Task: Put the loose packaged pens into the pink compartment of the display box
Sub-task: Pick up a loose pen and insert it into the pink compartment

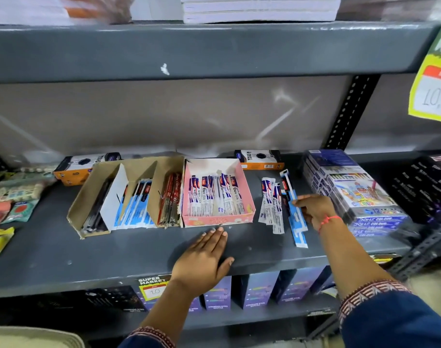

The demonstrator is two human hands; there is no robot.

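The left hand (202,257) lies flat and empty on the shelf (114,254), steadying the pink compartment (248,197). The right hand (314,209) pinches a blue-packaged pen (298,222); loose white packaged pens (272,204) wait right of it.

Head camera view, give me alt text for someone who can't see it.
A person's right hand touches loose packaged pens lying on a grey shelf, just right of a pink compartment already holding similar pens. The left hand rests flat on the shelf in front of it.
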